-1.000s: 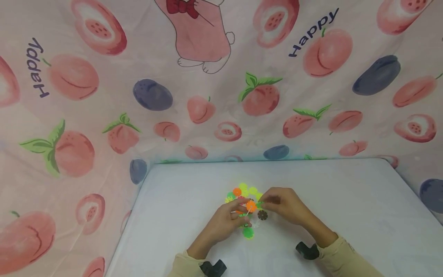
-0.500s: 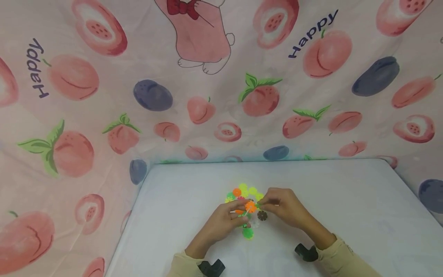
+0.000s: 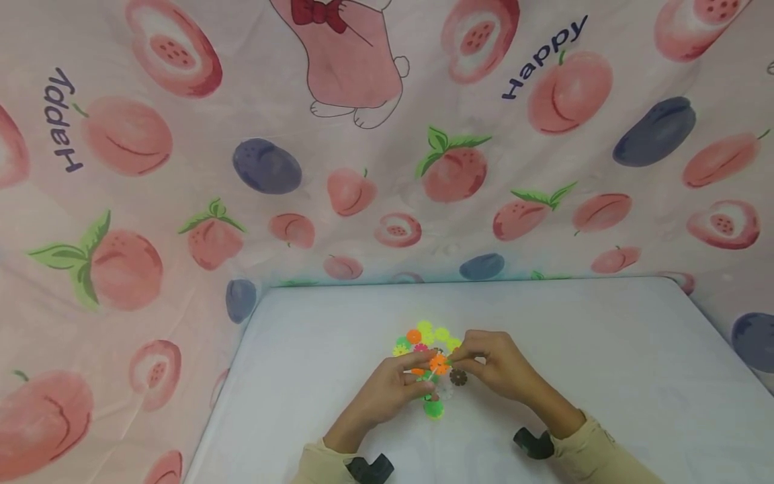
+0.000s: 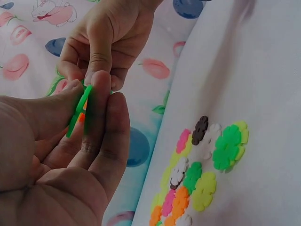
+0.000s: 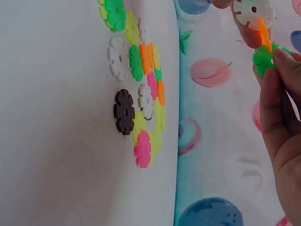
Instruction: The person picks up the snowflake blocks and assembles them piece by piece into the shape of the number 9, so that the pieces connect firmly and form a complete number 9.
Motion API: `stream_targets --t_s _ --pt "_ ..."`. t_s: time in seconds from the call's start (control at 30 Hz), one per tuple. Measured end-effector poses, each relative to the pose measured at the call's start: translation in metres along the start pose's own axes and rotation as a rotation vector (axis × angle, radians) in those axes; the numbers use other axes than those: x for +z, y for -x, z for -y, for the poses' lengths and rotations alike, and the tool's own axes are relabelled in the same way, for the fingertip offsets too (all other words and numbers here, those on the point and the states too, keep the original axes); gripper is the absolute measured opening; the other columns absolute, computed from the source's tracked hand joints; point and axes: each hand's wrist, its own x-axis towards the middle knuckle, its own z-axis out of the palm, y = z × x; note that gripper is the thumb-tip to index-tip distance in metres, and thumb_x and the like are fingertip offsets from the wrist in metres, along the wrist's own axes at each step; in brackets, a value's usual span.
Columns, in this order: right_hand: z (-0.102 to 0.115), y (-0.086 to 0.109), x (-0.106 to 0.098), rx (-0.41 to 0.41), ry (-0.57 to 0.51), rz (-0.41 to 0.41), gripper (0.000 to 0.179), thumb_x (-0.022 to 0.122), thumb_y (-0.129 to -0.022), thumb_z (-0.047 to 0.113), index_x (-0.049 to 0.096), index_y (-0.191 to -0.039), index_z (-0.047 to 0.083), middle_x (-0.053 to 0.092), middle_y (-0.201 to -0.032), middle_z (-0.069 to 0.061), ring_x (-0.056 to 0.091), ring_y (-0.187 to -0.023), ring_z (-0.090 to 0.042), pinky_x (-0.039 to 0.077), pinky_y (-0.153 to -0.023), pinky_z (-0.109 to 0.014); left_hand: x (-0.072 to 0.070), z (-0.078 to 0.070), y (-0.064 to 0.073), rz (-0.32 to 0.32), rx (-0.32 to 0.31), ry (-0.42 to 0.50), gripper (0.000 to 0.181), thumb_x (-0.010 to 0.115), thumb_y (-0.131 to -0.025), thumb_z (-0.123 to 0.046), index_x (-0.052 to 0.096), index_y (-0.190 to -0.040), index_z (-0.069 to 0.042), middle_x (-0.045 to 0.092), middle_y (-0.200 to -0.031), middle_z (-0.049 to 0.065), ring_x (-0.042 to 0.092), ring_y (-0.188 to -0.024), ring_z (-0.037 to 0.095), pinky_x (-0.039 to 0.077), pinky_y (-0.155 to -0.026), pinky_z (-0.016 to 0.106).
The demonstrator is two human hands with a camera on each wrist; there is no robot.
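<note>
My left hand (image 3: 377, 393) and right hand (image 3: 502, 363) meet above a pile of notched, flower-shaped plastic building discs. The left fingers hold a small joined set. In the right wrist view, it shows a white disc (image 5: 254, 14) at the left fingers and an orange disc (image 5: 265, 35) edge-on, between white and green. My right thumb and index pinch the green disc (image 5: 264, 59) against the orange one. In the left wrist view, a green disc (image 4: 80, 110) appears edge-on between the left thumb and fingers. How deeply the slots engage is hidden by fingers.
Loose discs in yellow, orange, pink, white and green lie under the hands, with a dark brown disc (image 3: 458, 377) at the right and a green disc (image 3: 433, 409) nearest me. The white table (image 3: 574, 349) meets a fruit-printed cloth (image 3: 387, 168) behind. Dark bands sit on both wrists.
Both hands stay almost in place. The right fingertips have moved slightly left and down towards the orange disc, and less of the green disc shows between them in the head view.
</note>
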Motion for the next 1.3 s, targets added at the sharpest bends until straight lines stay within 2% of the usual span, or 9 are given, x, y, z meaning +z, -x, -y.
stream_targets --t_s 0.07,0.2,0.4,0.67,0.87,0.97,1.1,1.3 --pt "-0.0002 0.0003 0.0004 -0.005 0.001 -0.005 0.019 0.082 -0.082 0.006 0.079 -0.093 0.022 0.065 -0.077 0.015 0.053 -0.069 0.001 0.049 -0.062 -0.021 0.0004 0.0 -0.0002 -0.002 -0.006 -0.001 0.05 0.07 -0.096 -0.011 0.058 -0.144 -0.018 0.055 -0.149 0.014 0.075 -0.085 0.013 0.049 -0.068 0.019" --pt "-0.0009 0.0003 0.0013 -0.01 0.011 -0.014 0.021 0.082 -0.082 0.004 0.079 -0.093 0.023 0.065 -0.079 0.016 0.052 -0.069 0.002 0.048 -0.061 -0.021 0.0001 -0.0002 -0.0007 -0.002 -0.007 0.0 0.049 0.069 -0.097 -0.009 0.058 -0.144 -0.017 0.056 -0.148 0.013 0.075 -0.086 0.014 0.049 -0.067 0.019" --pt "-0.0027 -0.0006 0.0029 0.012 0.029 -0.009 0.023 0.083 -0.081 0.004 0.079 -0.093 0.023 0.064 -0.08 0.018 0.051 -0.069 0.003 0.048 -0.062 -0.021 -0.0002 -0.0008 -0.0011 -0.004 -0.028 0.013 0.049 0.07 -0.096 -0.01 0.058 -0.143 -0.018 0.057 -0.146 0.013 0.076 -0.09 0.018 0.057 -0.077 0.025" --pt "-0.0052 -0.0002 0.0063 0.065 0.02 0.0 0.019 0.082 -0.084 0.01 0.077 -0.096 0.025 0.064 -0.084 0.018 0.061 -0.077 0.001 0.057 -0.073 -0.026 0.0003 -0.0002 -0.0023 -0.018 -0.059 -0.009 0.05 0.07 -0.097 -0.015 0.055 -0.144 -0.017 0.059 -0.137 0.014 0.076 -0.09 0.017 0.056 -0.082 0.026" --pt "-0.0047 -0.0014 0.0087 0.07 0.019 -0.022 0.022 0.083 -0.082 0.008 0.077 -0.095 0.025 0.066 -0.084 0.016 0.06 -0.075 0.001 0.051 -0.066 -0.023 -0.0003 0.0002 -0.0023 -0.027 -0.078 0.013 0.053 0.072 -0.095 -0.019 0.054 -0.145 -0.016 0.058 -0.137 0.015 0.076 -0.095 0.02 0.057 -0.087 0.033" --pt "-0.0049 -0.0017 0.01 0.069 0.021 -0.033 0.025 0.084 -0.08 0.005 0.077 -0.094 0.024 0.066 -0.083 0.015 0.06 -0.074 0.0 0.05 -0.065 -0.023 -0.0009 0.0012 -0.0022 -0.057 -0.085 -0.044 0.048 0.069 -0.097 -0.027 0.057 -0.143 -0.021 0.06 -0.136 0.014 0.073 -0.104 0.02 0.057 -0.087 0.035" --pt "-0.0052 -0.0027 0.008 0.099 0.001 -0.021 0.026 0.085 -0.08 0.005 0.077 -0.093 0.026 0.067 -0.085 0.017 0.064 -0.078 0.0 0.055 -0.07 -0.025 -0.0005 0.0014 -0.0022 -0.085 -0.091 -0.085 0.044 0.066 -0.099 -0.032 0.057 -0.141 -0.023 0.062 -0.136 0.013 0.069 -0.109 0.019 0.058 -0.086 0.036" --pt "-0.0093 -0.0019 0.0033 0.158 -0.041 0.001 0.017 0.083 -0.085 0.013 0.077 -0.094 0.025 0.069 -0.089 0.017 0.069 -0.085 -0.003 0.061 -0.081 -0.03 0.0018 0.0004 -0.0026 -0.098 -0.105 -0.049 0.046 0.067 -0.098 -0.03 0.054 -0.142 -0.02 0.061 -0.136 0.012 0.07 -0.101 0.02 0.058 -0.085 0.037"
